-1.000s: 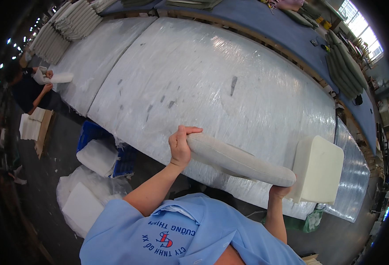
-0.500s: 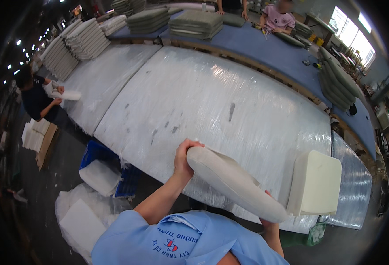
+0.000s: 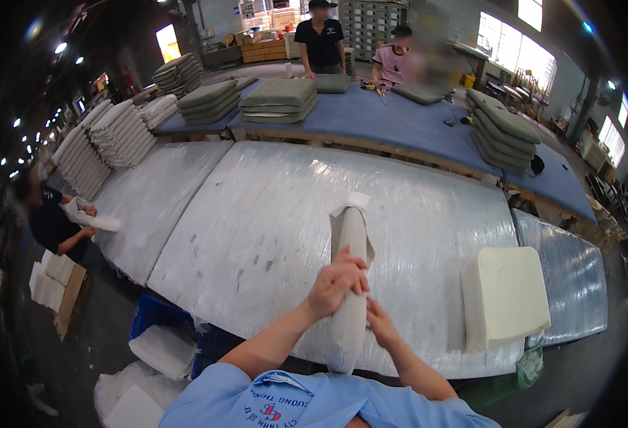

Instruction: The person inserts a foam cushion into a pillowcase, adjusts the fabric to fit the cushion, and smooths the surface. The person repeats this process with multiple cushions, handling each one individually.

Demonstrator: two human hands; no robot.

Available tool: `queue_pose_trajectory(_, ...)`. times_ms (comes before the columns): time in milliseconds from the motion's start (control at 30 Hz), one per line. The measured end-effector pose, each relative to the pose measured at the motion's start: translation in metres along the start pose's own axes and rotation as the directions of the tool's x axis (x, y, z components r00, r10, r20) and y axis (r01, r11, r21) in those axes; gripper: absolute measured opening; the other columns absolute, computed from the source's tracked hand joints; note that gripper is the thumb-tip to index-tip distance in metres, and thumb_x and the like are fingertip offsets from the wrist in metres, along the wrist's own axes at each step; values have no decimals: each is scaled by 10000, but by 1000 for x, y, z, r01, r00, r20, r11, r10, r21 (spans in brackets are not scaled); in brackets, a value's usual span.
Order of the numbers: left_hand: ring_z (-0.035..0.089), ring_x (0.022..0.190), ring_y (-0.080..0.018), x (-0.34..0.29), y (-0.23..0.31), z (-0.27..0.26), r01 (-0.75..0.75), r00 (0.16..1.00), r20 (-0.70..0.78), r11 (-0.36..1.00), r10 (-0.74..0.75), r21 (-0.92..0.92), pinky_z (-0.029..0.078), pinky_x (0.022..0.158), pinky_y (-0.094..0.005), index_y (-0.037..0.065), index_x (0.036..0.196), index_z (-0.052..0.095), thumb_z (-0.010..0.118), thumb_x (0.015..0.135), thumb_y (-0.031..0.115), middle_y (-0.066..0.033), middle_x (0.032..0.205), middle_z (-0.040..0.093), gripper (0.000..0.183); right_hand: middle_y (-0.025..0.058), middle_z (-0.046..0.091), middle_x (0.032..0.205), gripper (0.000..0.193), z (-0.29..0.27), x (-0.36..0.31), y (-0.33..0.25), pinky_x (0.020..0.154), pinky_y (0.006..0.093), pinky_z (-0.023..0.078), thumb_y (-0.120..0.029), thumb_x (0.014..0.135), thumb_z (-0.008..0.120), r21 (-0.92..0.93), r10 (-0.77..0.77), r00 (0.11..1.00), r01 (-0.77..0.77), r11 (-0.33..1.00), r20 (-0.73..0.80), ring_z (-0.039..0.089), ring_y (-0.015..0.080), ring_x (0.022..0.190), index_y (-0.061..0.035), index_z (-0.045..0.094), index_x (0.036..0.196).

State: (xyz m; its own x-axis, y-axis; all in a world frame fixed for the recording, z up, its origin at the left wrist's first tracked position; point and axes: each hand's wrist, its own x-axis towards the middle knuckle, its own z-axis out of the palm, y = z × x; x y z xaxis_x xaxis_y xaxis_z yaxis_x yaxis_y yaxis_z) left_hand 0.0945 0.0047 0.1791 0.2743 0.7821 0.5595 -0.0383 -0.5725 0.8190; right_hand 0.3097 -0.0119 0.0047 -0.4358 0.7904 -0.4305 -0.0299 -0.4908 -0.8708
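Observation:
A seat cushion [image 3: 348, 314] in a pale grey fabric cover stands on its edge in front of me, pointing away from my body. At its far end the cover's flap hangs loose, and a bit of white padding [image 3: 359, 200] pokes out. My left hand [image 3: 339, 284] is closed over the cushion's upper edge, fingers bent across it. Lower down, my right hand [image 3: 384, 327] grips the cushion's right side, its fingertips partly hidden against the fabric. To the right, a bare cream foam seat pad [image 3: 506, 296] lies on the plastic-wrapped table [image 3: 250, 221].
A blue crate [image 3: 158, 317] with white foam stands below the table at left, beside a clear plastic bag [image 3: 125, 392]. Covered cushions [image 3: 278, 100] are stacked on the blue table [image 3: 392, 118] beyond. One co-worker [image 3: 57, 221] handles a white piece at left; two others stand behind the blue table.
The cushion has swung from slanting sideways to pointing away from me. My left hand has shifted onto its upper edge, and my right hand has come up along its right side. The view has tilted up.

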Motion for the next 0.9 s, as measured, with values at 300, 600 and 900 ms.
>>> queue_pose_trajectory(300,393,1523,-261,-1,-48,33,229,941,-223,964,-254,-133,266,1263,-372,40,1466,511,572,1050,135,-158,1679,367,432,162,655,1304,447,0,70,-144,1001,392,514,-74,958,708,-718,-820,405,415,559,-404,618,281,1198,-21,627,1394)
queue_pose_trajectory(600,395,1517,-304,81,-141,-19,316,901,-377,919,-213,236,337,1231,-367,72,1635,354,648,932,31,-181,1631,422,763,-44,624,904,154,3,100,-167,770,238,465,-155,1114,588,-116,-680,509,750,651,-527,529,64,860,-31,679,1100)
queue_pose_trajectory(900,636,1114,-276,108,-135,-17,214,963,-241,889,-122,405,536,952,-411,108,1354,640,688,862,-33,-105,1062,672,514,-41,504,885,231,-21,111,-174,752,242,410,-191,1141,526,-166,-744,515,764,624,-426,425,58,842,-53,558,960)
